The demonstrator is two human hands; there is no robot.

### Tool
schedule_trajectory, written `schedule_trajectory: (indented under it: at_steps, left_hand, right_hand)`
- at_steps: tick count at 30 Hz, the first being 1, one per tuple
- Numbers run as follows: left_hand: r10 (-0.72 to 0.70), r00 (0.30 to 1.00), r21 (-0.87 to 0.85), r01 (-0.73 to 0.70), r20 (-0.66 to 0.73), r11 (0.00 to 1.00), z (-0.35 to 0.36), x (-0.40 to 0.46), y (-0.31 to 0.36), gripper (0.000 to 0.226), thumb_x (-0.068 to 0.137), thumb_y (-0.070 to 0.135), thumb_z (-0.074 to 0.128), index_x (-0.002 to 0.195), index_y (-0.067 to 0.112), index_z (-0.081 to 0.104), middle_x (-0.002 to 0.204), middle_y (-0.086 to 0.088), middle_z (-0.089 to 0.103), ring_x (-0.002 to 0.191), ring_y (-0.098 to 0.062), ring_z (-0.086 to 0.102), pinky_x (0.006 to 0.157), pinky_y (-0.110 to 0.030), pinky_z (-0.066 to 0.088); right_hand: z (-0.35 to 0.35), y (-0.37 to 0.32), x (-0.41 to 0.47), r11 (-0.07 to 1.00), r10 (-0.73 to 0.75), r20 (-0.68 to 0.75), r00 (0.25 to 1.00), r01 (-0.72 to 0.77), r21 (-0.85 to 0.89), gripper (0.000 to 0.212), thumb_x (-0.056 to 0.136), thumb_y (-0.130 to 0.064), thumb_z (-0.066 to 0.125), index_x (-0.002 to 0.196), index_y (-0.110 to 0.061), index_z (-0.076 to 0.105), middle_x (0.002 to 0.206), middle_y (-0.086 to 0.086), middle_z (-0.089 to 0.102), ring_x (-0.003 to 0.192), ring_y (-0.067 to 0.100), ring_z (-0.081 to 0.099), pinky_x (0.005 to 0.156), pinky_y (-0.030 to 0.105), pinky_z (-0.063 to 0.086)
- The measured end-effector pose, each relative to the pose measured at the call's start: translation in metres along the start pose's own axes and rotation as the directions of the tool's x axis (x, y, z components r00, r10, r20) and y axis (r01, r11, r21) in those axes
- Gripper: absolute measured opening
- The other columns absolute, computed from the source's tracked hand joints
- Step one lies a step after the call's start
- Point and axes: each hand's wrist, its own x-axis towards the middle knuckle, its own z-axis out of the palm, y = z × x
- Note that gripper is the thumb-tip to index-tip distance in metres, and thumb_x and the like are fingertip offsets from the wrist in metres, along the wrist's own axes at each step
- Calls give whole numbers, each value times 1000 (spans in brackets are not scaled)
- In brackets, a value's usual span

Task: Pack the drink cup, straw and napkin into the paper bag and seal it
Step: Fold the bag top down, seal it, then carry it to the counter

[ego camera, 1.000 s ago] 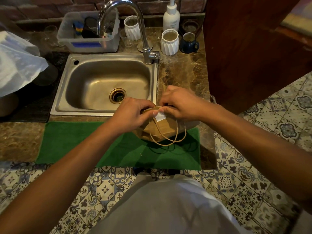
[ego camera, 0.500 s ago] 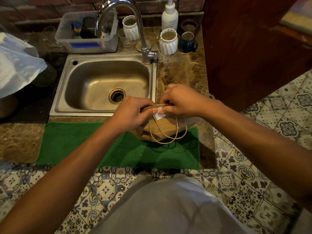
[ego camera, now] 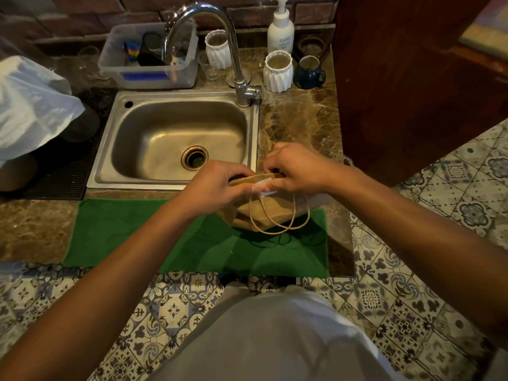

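Observation:
A brown paper bag [ego camera: 270, 213] stands on the green mat [ego camera: 154, 237], its top folded over and its two cord handles hanging down the near side. My left hand [ego camera: 217, 185] grips the folded top from the left. My right hand [ego camera: 298, 167] pinches the top edge from the right, fingers on a small white sticker [ego camera: 264, 187] at the fold. Cup, straw and napkin are out of sight; the closed bag hides whatever is inside it.
A steel sink [ego camera: 176, 138] with a tall tap [ego camera: 220, 45] lies just behind the bag. White ribbed cups [ego camera: 277, 71], a dark mug [ego camera: 309, 71], a pump bottle [ego camera: 280, 28] and a plastic tub [ego camera: 149, 60] line the back. A white plastic bag [ego camera: 30, 105] sits at left.
The fold has been pressed flatter and both hands have shifted slightly along the bag's top. The white sticker stays under my right fingers.

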Motion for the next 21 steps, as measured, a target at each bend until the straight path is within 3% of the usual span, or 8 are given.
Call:
schedule_trajectory:
  at_steps: [4,8,11,13,15,19,21]
  left_hand:
    - [-72,997,-132,68,-31,989,1,-14,-18,29,87,43,69,90,16,78,73,3,74,64,-7,66,60,-26,48]
    - [-83,993,-168,69,-78,983,5,-13,-11,24,90,39,68,89,17,77,67,7,70,58,-2,64,51,-18,44]
    - [-44,996,-125,34,-81,992,1,-11,-10,19,93,40,67,89,25,77,68,17,71,62,-1,65,54,-19,45]
    - [-30,999,-117,24,-45,993,-5,-14,-17,24,96,40,62,90,22,76,71,13,71,64,-6,66,57,-24,46]
    - [-4,1000,-95,1,-30,995,-9,-21,-24,25,98,35,58,82,23,72,65,17,65,62,-4,61,55,-20,42]
    - [-21,998,-82,16,-60,996,-12,-25,-28,25,100,29,59,79,21,71,62,19,61,61,1,57,57,-19,38]
    - [-25,998,-101,18,-65,995,-12,-24,-25,20,98,32,60,91,21,76,74,19,69,70,2,63,62,-25,45]
  right_hand:
    - [-6,6,-3,999,27,-21,999,-27,32,29,89,-48,70,77,-23,62,77,0,63,84,24,57,72,41,47]
    - [-12,-5,12,999,-33,-32,999,34,25,39,86,-57,68,101,-22,72,92,-3,69,89,18,58,73,36,46]
    - [-12,-12,23,997,-69,-42,997,68,-29,28,90,-52,64,93,-24,68,85,-7,61,88,15,52,75,36,46]
    - [-13,-8,23,998,-68,-34,997,68,-15,22,91,-46,66,88,-25,66,82,-7,58,87,16,51,76,40,48]
    - [-13,-4,18,998,-66,-26,997,66,3,22,91,-45,68,86,-24,66,81,-5,60,86,18,53,76,40,47]
    - [-16,-7,20,998,-57,-33,998,56,-34,24,91,-47,66,92,-23,70,84,-4,63,90,19,55,74,37,45]
    - [-17,-10,23,997,-63,-29,998,62,-55,24,92,-45,66,96,-23,71,86,-3,65,93,20,56,75,38,47]
